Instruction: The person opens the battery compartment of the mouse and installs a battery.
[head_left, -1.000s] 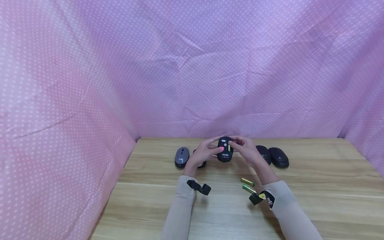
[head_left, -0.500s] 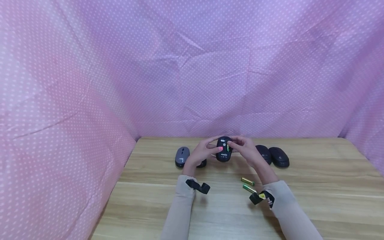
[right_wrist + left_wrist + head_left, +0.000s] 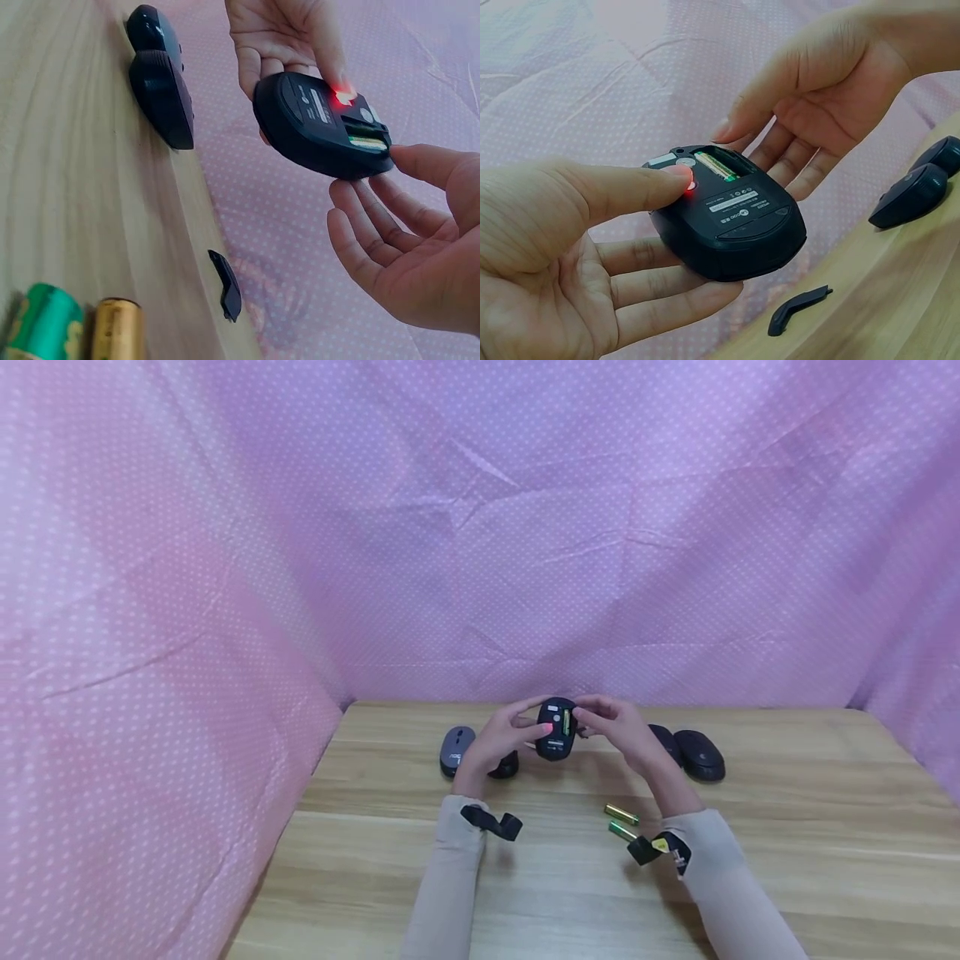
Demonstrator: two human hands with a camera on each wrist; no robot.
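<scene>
A black computer mouse (image 3: 556, 739) is held above the table with its underside up. Its battery slot is uncovered and a green-and-gold battery (image 3: 717, 166) lies inside. My left hand (image 3: 504, 741) grips the mouse from the left, thumb on the underside over a red glow, fingers beneath. At the opposite edge, beside the slot, my right hand (image 3: 618, 731) pinches the mouse between thumb and fingertips. A small curved black cover (image 3: 799, 308) rests on the table below. Two loose batteries, one gold (image 3: 621, 814) and one green (image 3: 622, 832), lie near my right wrist.
To the left stand a grey mouse (image 3: 456, 750) and a black mouse (image 3: 506, 766), partly hidden by my left hand. Two black mice, one outer (image 3: 699, 755) and one partly covered (image 3: 664, 742), sit right. A pink dotted curtain (image 3: 480, 568) hangs behind the wooden table (image 3: 810, 793).
My right thumb has moved off the battery to the mouse's edge, so more of the battery shows. The mouse has shifted slightly left and tilted a little.
</scene>
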